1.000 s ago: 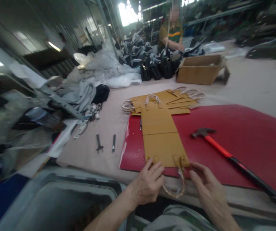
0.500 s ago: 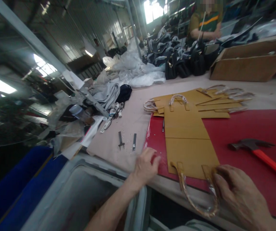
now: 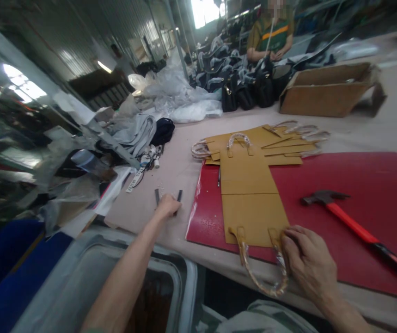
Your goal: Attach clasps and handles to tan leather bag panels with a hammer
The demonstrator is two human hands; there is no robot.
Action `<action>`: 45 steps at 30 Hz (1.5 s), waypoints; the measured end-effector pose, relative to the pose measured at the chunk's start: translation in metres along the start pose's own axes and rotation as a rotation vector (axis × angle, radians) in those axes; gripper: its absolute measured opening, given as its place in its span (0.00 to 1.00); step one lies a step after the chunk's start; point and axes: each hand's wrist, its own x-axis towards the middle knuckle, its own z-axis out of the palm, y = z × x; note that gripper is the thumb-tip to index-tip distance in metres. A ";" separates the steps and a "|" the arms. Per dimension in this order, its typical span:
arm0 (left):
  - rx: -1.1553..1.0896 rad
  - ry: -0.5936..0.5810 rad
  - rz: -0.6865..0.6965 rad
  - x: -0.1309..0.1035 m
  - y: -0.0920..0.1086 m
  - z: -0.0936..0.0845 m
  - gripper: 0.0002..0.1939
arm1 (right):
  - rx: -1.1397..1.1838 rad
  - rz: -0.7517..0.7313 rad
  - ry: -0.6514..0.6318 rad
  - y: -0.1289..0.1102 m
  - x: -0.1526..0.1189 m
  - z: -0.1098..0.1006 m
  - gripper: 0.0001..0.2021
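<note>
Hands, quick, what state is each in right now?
Left hand: fingers curled at the dark tool nearer the red mat; grip can't be told.
Right hand: fingers curled at a corner of the tan panel; grip can't be told.

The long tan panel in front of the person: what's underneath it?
The tan panel lies partly on a red mat; its far end overlaps a pile of similar tan pieces. Whatever else lies directly beneath is covered.

On the mat (image 3: 375,194) at the near edge of the counter (image 3: 184,138), a panel (image 3: 248,178) is laid left of a hammer (image 3: 354,225).
</note>
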 end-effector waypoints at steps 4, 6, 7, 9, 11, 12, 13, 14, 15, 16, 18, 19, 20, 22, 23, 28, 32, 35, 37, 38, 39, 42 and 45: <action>-0.277 -0.142 -0.057 -0.010 -0.003 0.001 0.14 | 0.033 0.055 -0.009 -0.010 0.000 -0.005 0.10; -0.508 -0.189 -0.052 -0.023 -0.001 0.006 0.14 | 0.048 0.073 -0.010 -0.013 0.000 -0.007 0.08; -0.661 -0.200 -0.052 -0.031 0.001 0.010 0.15 | 0.055 0.083 -0.012 -0.014 0.000 -0.008 0.08; -0.978 -0.215 -0.048 -0.051 0.010 0.022 0.17 | 0.069 0.101 -0.019 -0.015 -0.001 -0.009 0.07; -1.177 -0.265 -0.025 -0.072 0.024 0.039 0.23 | 0.079 0.115 -0.033 -0.016 -0.001 -0.010 0.06; -1.228 -0.303 -0.010 -0.082 0.032 0.049 0.26 | 0.084 0.117 -0.040 -0.016 -0.001 -0.010 0.06; -1.260 -0.345 0.002 -0.090 0.041 0.060 0.28 | 0.089 0.118 -0.045 -0.015 -0.001 -0.010 0.06; -1.274 -0.380 0.014 -0.097 0.049 0.070 0.30 | 0.094 0.116 -0.048 -0.015 -0.001 -0.011 0.06; -1.273 -0.399 0.031 -0.103 0.057 0.081 0.30 | 0.099 0.116 -0.050 -0.015 -0.001 -0.011 0.05; -1.260 -0.404 0.057 -0.108 0.065 0.090 0.29 | 0.104 0.116 -0.053 -0.015 -0.001 -0.011 0.05; -1.201 -0.392 0.145 -0.116 0.077 0.106 0.26 | 0.110 0.120 -0.057 -0.015 -0.001 -0.011 0.05; -1.158 -0.378 0.199 -0.118 0.081 0.113 0.23 | 0.109 0.121 -0.057 -0.015 -0.001 -0.012 0.05; -1.111 -0.363 0.255 -0.120 0.084 0.118 0.21 | 0.106 0.120 -0.057 -0.016 -0.001 -0.012 0.05; -1.013 -0.332 0.356 -0.122 0.086 0.125 0.15 | 0.097 0.115 -0.055 -0.017 -0.002 -0.012 0.05; -0.966 -0.314 0.397 -0.123 0.085 0.128 0.13 | 0.092 0.110 -0.051 -0.018 -0.002 -0.012 0.05; -0.770 -0.230 0.560 -0.124 0.072 0.139 0.07 | 0.077 0.104 -0.046 -0.020 -0.003 -0.012 0.05; -0.713 -0.206 0.622 -0.125 0.065 0.142 0.07 | 0.074 0.118 -0.059 -0.021 -0.002 -0.012 0.06; -0.700 -0.188 0.634 -0.126 0.064 0.143 0.07 | 0.073 0.129 -0.068 -0.021 -0.001 -0.011 0.06; -0.665 -0.157 0.653 -0.126 0.064 0.144 0.07 | 0.075 0.128 -0.065 -0.022 -0.001 -0.011 0.06; -0.646 -0.139 0.666 -0.126 0.064 0.145 0.08 | 0.075 0.125 -0.063 -0.022 -0.001 -0.011 0.07; -0.629 -0.120 0.681 -0.127 0.064 0.145 0.08 | 0.073 0.123 -0.061 -0.022 0.000 -0.011 0.07; -0.589 -0.091 0.698 -0.128 0.066 0.145 0.08 | 0.062 0.126 -0.074 -0.023 0.000 -0.012 0.07; -0.564 -0.092 0.679 -0.129 0.069 0.142 0.07 | 0.063 0.141 -0.095 -0.023 0.000 -0.012 0.07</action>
